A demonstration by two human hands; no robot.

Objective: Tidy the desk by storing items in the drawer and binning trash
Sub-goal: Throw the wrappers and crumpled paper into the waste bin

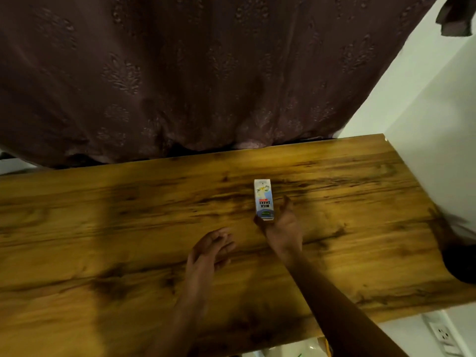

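Note:
A small white and blue milkshake carton [263,198] lies flat on the wooden desk [128,228], right of centre. My right hand [282,225] is at the carton's near end, thumb and fingers curled around its lower corner and touching it. My left hand [210,249] hovers over the desk to the left of the carton, fingers loosely apart and holding nothing. No drawer or bin is in view.
A dark purple patterned curtain [206,73] hangs behind the desk's far edge. A white wall [425,124] bounds the desk on the right. A wall socket [443,333] sits below the desk's right end. Something pale shows under the near edge [296,349].

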